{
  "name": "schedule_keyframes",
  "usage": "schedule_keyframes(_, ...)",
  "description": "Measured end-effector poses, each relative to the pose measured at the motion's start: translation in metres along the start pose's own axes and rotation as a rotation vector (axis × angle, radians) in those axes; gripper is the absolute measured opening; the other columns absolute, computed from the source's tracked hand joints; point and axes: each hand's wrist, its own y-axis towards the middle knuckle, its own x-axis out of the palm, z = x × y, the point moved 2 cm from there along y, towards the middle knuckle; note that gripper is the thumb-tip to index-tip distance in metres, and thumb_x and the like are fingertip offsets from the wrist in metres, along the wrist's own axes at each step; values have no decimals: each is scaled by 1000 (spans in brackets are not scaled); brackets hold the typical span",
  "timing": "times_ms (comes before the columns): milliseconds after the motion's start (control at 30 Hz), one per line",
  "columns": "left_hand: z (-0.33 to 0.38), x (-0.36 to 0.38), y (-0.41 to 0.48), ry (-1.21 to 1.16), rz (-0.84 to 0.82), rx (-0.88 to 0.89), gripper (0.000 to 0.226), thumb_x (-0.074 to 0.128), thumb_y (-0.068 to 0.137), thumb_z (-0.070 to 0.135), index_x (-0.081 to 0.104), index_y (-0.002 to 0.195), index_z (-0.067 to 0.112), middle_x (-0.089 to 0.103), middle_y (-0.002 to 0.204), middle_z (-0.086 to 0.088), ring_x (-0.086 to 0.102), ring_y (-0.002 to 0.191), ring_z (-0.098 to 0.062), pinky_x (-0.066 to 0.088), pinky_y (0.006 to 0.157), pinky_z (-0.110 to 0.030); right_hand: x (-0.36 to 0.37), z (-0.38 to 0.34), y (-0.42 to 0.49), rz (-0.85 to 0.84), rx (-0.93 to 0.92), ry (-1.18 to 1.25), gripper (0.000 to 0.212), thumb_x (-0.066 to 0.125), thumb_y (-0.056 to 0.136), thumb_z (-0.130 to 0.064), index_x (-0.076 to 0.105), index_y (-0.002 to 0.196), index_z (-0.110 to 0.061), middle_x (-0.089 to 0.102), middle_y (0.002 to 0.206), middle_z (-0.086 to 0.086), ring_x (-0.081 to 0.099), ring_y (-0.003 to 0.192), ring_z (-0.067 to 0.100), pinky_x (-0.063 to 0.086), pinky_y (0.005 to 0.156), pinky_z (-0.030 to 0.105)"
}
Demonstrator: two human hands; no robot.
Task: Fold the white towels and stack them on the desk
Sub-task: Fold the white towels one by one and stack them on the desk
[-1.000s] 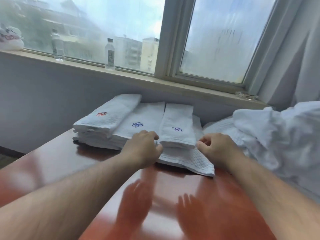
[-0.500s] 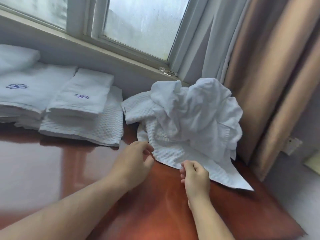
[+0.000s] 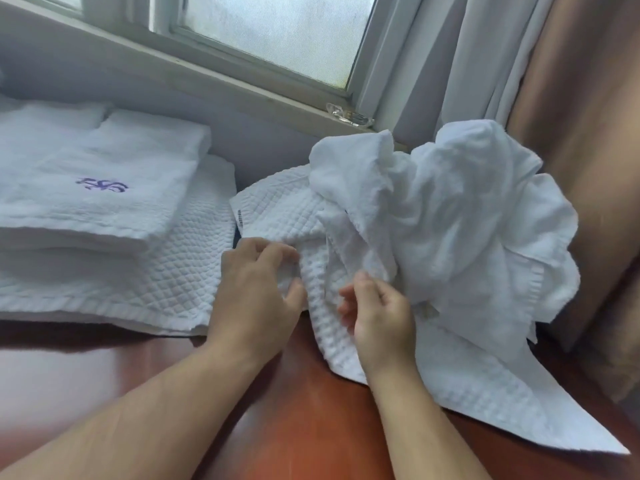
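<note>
A heap of crumpled white towels [image 3: 460, 216] lies at the right end of the reddish wooden desk [image 3: 294, 427]. Under the heap spreads a waffle-weave towel [image 3: 478, 386] whose corner reaches toward me. My left hand [image 3: 256, 292] pinches a fold of this waffle towel at its left edge. My right hand [image 3: 381, 313] has curled fingers at the towel's middle, beside the crumpled heap; whether it holds cloth I cannot tell. To the left sits a stack of folded white towels [image 3: 104, 188], the top one with a purple embroidered mark, resting on a folded quilted towel [image 3: 166, 289].
A grey wall and a window sill [image 3: 242, 95] run behind the desk, with a small clear object [image 3: 349, 116] on the sill. Grey and brown curtains [image 3: 554, 81] hang at the right, close to the heap.
My view has swung right from the folded stack to the crumpled heap. Both hands left the folded towel and moved onto the waffle towel, and my left hand has taken hold of it.
</note>
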Motion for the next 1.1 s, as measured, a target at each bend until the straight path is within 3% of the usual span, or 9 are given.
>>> schedule_keyframes(133, 1, 3, -1, 83, -72, -5, 31, 62, 88, 30, 67, 117, 36, 32, 141, 12, 19, 132, -11, 29, 112, -33, -5, -3, 6, -11, 56, 119, 45, 50, 87, -53, 72, 70, -19, 71, 65, 7, 65, 56, 17, 50, 51, 24)
schedule_keyframes(400, 4, -3, 0, 8, -196, -102, 63, 54, 91, 27, 37, 147, 49, -4, 167, 6, 8, 140, -13, 18, 117, -36, -7, -1, 0, -65, 40, 100, 47, 44, 104, -48, 74, 86, -18, 75, 74, 6, 72, 70, 13, 52, 59, 20)
schedule_keyframes(500, 0, -3, 4, -115, -202, -105, 68, 58, 91, 19, 32, 149, 43, 12, 165, 1, 22, 146, -22, 21, 118, -32, -6, 0, 0, -83, 26, 90, 43, 41, 107, -41, 73, 92, -17, 76, 79, 5, 73, 76, 15, 53, 66, 24)
schedule_keyframes(600, -6, -7, 12, -314, -92, -192, 76, 65, 91, 18, 24, 153, 37, 44, 144, 5, 54, 123, -12, 44, 106, -32, -4, 1, 0, -98, 3, 90, 42, 40, 108, -35, 73, 94, -14, 77, 83, 4, 72, 79, 14, 53, 65, 18)
schedule_keyframes(700, -8, -9, 16, -464, -30, -299, 68, 71, 90, 27, 36, 147, 38, 63, 117, 10, 63, 101, 1, 47, 89, -21, -2, 2, 1, -113, -11, 98, 41, 39, 109, -34, 73, 97, -14, 77, 87, 2, 72, 82, 12, 52, 68, 15)
schedule_keyframes(833, -14, -4, 19, -745, -135, -350, 33, 76, 87, 31, 66, 116, 43, 71, 106, 7, 69, 88, -3, 49, 75, -19, -1, 7, 5, -128, -19, 123, 39, 38, 109, -36, 72, 101, -18, 78, 94, 0, 72, 83, 14, 52, 66, 18)
schedule_keyframes(900, -13, -5, 22, -936, -201, -414, 35, 81, 76, 39, 71, 110, 38, 74, 102, 11, 69, 84, 0, 46, 76, -22, 2, 9, 7, -149, 7, 176, 39, 39, 108, -40, 71, 106, -19, 78, 100, 1, 73, 86, 18, 52, 68, 25)
schedule_keyframes(1000, -11, -8, 25, -1057, -159, -446, 49, 81, 66, 43, 66, 110, 27, 71, 97, 8, 64, 73, 1, 48, 71, -20, 5, 11, 9, -176, 30, 269, 48, 40, 101, -55, 69, 116, -19, 76, 110, 2, 73, 99, 20, 53, 80, 32)
schedule_keyframes(1100, -6, -9, 24, -807, -149, -400, 67, 84, 65, 49, 56, 123, 30, 63, 121, 0, 63, 105, -10, 50, 88, -27, 8, 12, 14, -183, 27, 348, 56, 38, 95, -59, 68, 122, -20, 73, 121, 2, 68, 115, 17, 48, 95, 33)
